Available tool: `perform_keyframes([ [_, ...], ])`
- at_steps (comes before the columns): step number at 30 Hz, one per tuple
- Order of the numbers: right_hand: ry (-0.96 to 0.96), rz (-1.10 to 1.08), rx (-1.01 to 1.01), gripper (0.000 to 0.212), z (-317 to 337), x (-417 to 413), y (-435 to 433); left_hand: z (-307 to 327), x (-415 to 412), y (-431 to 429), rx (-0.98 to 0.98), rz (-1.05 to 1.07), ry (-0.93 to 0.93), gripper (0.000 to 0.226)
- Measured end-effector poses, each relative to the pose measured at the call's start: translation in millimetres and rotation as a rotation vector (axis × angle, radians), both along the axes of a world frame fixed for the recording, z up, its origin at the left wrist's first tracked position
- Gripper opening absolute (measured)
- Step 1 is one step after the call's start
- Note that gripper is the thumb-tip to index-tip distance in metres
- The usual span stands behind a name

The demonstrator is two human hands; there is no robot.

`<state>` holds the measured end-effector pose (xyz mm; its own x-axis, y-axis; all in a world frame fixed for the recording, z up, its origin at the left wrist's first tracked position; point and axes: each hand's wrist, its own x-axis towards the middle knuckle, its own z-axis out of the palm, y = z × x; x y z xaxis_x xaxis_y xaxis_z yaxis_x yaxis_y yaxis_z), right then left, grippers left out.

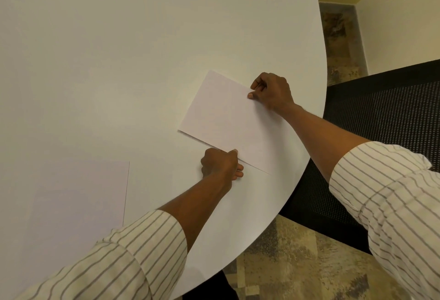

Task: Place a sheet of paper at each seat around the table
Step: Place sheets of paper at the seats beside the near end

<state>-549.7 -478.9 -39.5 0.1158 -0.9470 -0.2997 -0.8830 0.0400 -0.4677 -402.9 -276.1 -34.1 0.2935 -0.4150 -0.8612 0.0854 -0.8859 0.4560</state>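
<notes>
— Lying flat on the white round table (119, 61), near its right-hand edge: one sheet of paper (228, 118), turned at an angle.

— Held how?

— Pinched at the far right corner by the right hand (273, 92), thumb on top, other fingers curled beside the edge. Gripped along the near long edge by the left hand (220, 164), thumb over the paper, fingers folded under or against it; hard to tell which.

— Anything else on the table?

— Resting flat at the lower left, well apart from the first: a second sheet (78, 195), untouched.

— Beyond the rim?

— Just past the table's right edge, a black mesh chair (381, 109) on patterned carpet (285, 264). Rolled up to the forearms, striped sleeves (392, 192).
</notes>
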Motion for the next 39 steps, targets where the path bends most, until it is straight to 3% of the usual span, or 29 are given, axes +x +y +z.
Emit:
perform_keyframes([
  [11, -0.015, -0.020, -0.012, 0.028, 2, -3, -2, 4, 9, 4, -0.006, -0.077, -0.032, 0.034],
  [17, -0.029, -0.141, -0.211, 0.012, 17, 19, 38, 21, 34, 13, -0.010, -0.323, -0.182, 0.034],
  [21, -0.164, -0.196, -0.236, 0.005, 32, 64, 86, 33, 73, 18, -0.013, -0.438, -0.289, 0.049],
  [32, -0.314, -0.197, 0.069, 0.005, 39, 194, 248, 29, 250, 95, 0.098, -0.293, -0.488, 0.055],
  [36, -0.341, -0.371, 0.223, 0.002, 45, 226, 289, 46, 298, 131, 0.096, -0.258, -0.537, 0.041],
  [39, -0.249, -0.406, 0.282, 0.008, 49, 251, 320, 56, 328, 162, 0.109, -0.279, -0.604, 0.032],
])
